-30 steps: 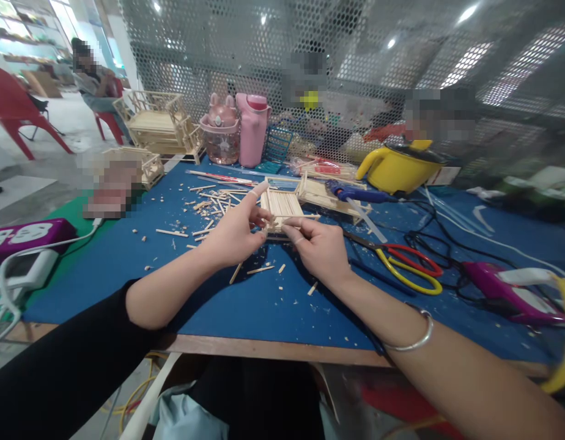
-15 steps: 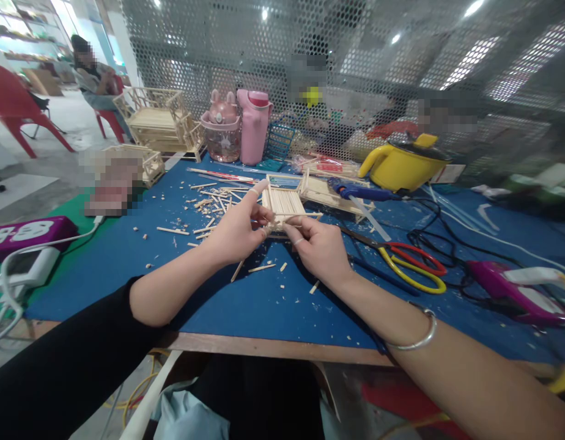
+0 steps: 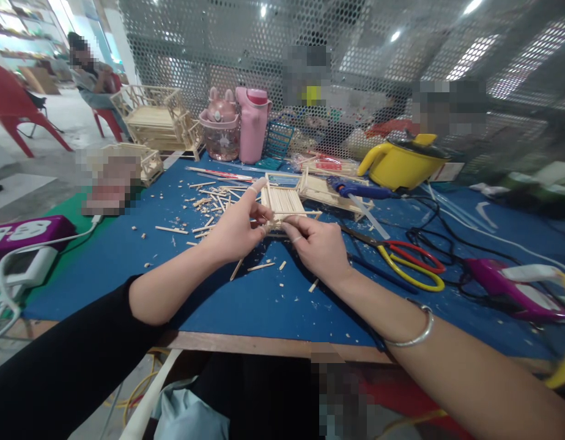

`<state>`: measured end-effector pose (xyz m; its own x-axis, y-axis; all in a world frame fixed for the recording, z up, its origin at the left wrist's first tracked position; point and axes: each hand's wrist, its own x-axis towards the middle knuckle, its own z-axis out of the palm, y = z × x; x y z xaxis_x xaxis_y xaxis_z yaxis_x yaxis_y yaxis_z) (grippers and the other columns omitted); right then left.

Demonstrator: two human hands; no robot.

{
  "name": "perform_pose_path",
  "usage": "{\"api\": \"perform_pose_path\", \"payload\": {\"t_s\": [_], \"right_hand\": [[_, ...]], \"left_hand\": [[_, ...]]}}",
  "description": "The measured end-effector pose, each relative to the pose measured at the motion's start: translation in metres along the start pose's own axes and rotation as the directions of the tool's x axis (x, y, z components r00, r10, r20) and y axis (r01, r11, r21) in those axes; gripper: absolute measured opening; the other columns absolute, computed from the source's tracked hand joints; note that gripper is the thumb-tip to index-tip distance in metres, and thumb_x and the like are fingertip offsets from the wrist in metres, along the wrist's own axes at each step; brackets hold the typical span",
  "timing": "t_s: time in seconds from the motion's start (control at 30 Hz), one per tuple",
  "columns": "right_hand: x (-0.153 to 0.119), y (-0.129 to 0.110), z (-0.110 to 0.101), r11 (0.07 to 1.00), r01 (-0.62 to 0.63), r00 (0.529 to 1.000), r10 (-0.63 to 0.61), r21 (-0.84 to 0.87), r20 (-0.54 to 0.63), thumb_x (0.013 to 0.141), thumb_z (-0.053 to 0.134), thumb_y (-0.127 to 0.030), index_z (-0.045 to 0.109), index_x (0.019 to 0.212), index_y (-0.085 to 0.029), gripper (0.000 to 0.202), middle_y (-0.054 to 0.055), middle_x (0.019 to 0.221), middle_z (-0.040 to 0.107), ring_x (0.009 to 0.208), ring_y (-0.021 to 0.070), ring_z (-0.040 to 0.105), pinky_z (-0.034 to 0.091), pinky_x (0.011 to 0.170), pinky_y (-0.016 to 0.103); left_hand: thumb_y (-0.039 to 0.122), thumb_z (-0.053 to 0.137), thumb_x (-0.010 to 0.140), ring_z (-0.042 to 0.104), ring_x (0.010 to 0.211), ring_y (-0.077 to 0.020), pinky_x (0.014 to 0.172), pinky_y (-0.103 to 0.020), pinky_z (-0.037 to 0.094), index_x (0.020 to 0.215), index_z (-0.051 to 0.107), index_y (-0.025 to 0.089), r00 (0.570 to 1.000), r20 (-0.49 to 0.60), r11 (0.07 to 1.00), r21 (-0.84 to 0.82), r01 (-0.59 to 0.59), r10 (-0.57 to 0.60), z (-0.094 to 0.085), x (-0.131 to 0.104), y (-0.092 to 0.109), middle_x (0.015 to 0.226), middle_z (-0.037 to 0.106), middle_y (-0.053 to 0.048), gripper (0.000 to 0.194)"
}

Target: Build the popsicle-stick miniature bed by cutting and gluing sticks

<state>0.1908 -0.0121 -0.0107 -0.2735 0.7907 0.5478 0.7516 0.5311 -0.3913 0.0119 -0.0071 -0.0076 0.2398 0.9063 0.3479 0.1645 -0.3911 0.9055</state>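
A small frame of thin wooden sticks (image 3: 285, 200), with a slatted panel, stands on the blue table mat. My left hand (image 3: 240, 226) is closed on its near left corner, the index finger stretched along the left side. At the near edge, my right hand (image 3: 317, 241) pinches close to the same corner; whether a separate stick is between those fingertips is hidden. Just behind and to the right sits another stick model (image 3: 326, 190). A blue glue gun (image 3: 360, 188) rests on that model. Scissors (image 3: 397, 260) with red and yellow handles lie to the right of my right hand.
Loose sticks and offcuts (image 3: 213, 205) litter the mat on the left. Larger stick models (image 3: 156, 125), a pink bottle (image 3: 254, 125) and a yellow pot (image 3: 402, 165) stand at the back. Cables surround a purple power strip (image 3: 507, 290). A seated person (image 3: 90, 79) is in the background.
Both hands stay at the near corner of the stick frame. My right fingertips have shifted very slightly left along its edge; the whole view has moved a little.
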Motion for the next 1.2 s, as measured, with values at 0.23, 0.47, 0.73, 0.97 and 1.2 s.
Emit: {"api": "perform_pose_path", "payload": {"t_s": [0.23, 0.47, 0.73, 0.97, 1.2], "right_hand": [[0.000, 0.000, -0.001, 1.000, -0.009, 1.000, 0.009, -0.030, 0.000, 0.087, 0.055, -0.031, 0.074, 0.097, -0.022, 0.023, 0.005, 0.095, 0.076, 0.085, 0.0228, 0.072, 0.053, 0.076, 0.034], [0.000, -0.001, -0.001, 1.000, -0.011, 1.000, 0.011, -0.027, 0.008, 0.087, 0.055, -0.030, 0.074, 0.096, -0.022, 0.023, 0.005, 0.094, 0.076, 0.084, 0.0223, 0.072, 0.053, 0.075, 0.034], [0.001, 0.000, -0.002, 1.000, -0.020, 0.999, 0.020, -0.008, 0.035, 0.087, 0.056, -0.028, 0.073, 0.097, -0.021, 0.021, 0.004, 0.097, 0.076, 0.089, 0.0218, 0.071, 0.053, 0.080, 0.034], [-0.001, 0.002, 0.000, 1.000, -0.011, 1.000, 0.011, 0.001, 0.027, 0.087, 0.056, -0.030, 0.074, 0.099, -0.021, 0.023, 0.004, 0.097, 0.076, 0.088, 0.0212, 0.071, 0.053, 0.080, 0.031], [-0.002, 0.001, -0.002, 1.000, -0.029, 0.998, 0.029, -0.002, 0.053, 0.086, 0.055, -0.028, 0.074, 0.098, -0.022, 0.023, 0.003, 0.096, 0.076, 0.088, 0.0201, 0.071, 0.051, 0.081, 0.029]], "left_hand": [[0.001, 0.062, 0.064, 0.056, 0.075, -0.0131, 0.069, -0.026, 0.047, 0.142, 0.034, 0.023, 1.000, -0.023, 1.000, -0.028, -0.001, 0.001, 0.001, 0.000, 0.001, 0.084, 0.063, -0.002, 0.085], [-0.001, 0.059, 0.063, 0.056, 0.076, -0.0130, 0.069, -0.027, 0.048, 0.142, 0.033, 0.024, 1.000, -0.005, 0.999, 0.026, -0.019, 0.020, -0.002, -0.001, 0.000, 0.093, 0.061, -0.003, 0.087], [-0.001, 0.058, 0.061, 0.055, 0.077, -0.0122, 0.065, -0.025, 0.046, 0.128, 0.047, 0.024, 0.944, -0.327, 0.999, 0.034, -0.035, 0.045, -0.010, -0.005, 0.014, 0.107, 0.054, -0.005, 0.072], [0.003, 0.061, 0.068, 0.055, 0.082, -0.0132, 0.070, -0.025, 0.046, 0.123, 0.046, 0.026, 0.887, -0.458, 0.998, -0.002, -0.060, 0.052, -0.006, -0.020, 0.031, 0.105, 0.053, -0.004, 0.061], [0.012, 0.064, 0.074, 0.057, 0.083, -0.0114, 0.075, -0.024, 0.049, 0.122, 0.046, 0.025, 0.835, -0.551, 0.995, -0.075, -0.059, 0.008, 0.025, -0.087, 0.042, 0.102, 0.057, -0.003, 0.054]]}}
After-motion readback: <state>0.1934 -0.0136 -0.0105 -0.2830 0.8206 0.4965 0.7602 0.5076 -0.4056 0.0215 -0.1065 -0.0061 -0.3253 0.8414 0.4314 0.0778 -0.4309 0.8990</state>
